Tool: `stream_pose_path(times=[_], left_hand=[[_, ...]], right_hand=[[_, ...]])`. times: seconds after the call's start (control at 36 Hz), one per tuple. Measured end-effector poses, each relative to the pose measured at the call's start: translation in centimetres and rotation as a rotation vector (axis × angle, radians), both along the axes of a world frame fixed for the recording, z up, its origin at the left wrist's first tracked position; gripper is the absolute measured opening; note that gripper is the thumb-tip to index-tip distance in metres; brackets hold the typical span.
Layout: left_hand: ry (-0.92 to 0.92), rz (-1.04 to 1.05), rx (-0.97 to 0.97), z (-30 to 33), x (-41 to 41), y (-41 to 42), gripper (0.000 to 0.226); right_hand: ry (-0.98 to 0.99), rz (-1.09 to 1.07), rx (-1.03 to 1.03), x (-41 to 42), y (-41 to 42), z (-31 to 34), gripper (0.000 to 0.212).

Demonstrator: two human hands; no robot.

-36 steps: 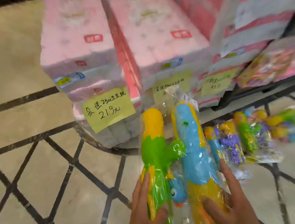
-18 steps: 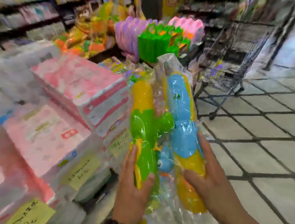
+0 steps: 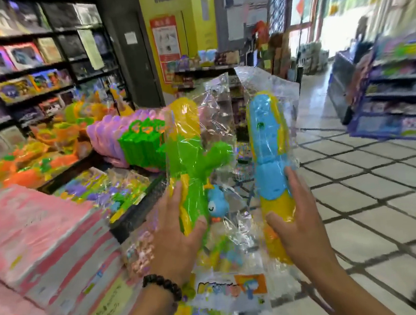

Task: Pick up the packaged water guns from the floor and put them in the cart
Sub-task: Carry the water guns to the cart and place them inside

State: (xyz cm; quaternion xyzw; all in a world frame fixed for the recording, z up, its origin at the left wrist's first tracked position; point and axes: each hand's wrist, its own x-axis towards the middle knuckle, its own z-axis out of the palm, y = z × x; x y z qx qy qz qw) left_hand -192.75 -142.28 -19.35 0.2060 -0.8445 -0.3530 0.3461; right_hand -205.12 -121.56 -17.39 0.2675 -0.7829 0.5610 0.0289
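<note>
Head view, from left to right: stacked pink packages (image 3: 36, 228) sit low at the left with a yellow price tag (image 3: 107, 311) on their front, and behind them a display of orange, purple and green plastic toys (image 3: 111, 139) runs under dark shelves of boxed goods (image 3: 23, 74). The left hand (image 3: 177, 236), a dark bead bracelet (image 3: 162, 287) on its wrist, grips the green-and-yellow water gun (image 3: 189, 159) in its clear bag, fingers behind and thumb in front. Just beside it, the right hand (image 3: 294, 222) grips the blue-and-yellow water gun (image 3: 268, 150), also bagged. Both are held upright in the air, side by side. Further right lies the tiled floor (image 3: 372, 177) and a blue shelf unit (image 3: 403, 104).
</note>
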Motion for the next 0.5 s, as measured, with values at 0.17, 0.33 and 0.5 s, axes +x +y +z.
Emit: stream_pose_path(times=[0.17,0.33,0.5], left_hand=[[-0.037,-0.088,-0.097,-0.7,-7.4,-1.7,0.091],[-0.015,-0.107,-0.1,-1.9,-17.2,-6.2,0.093],[-0.048,-0.065,-0.085,-2.2,-26.6,-11.3,0.093]], right_hand=[[0.021,-0.107,0.068,-7.6,0.3,-0.8,0.094],[0.066,-0.155,0.14,-17.4,-2.7,-0.8,0.095],[0.063,-0.183,0.184,-26.5,-6.5,-0.4,0.094]])
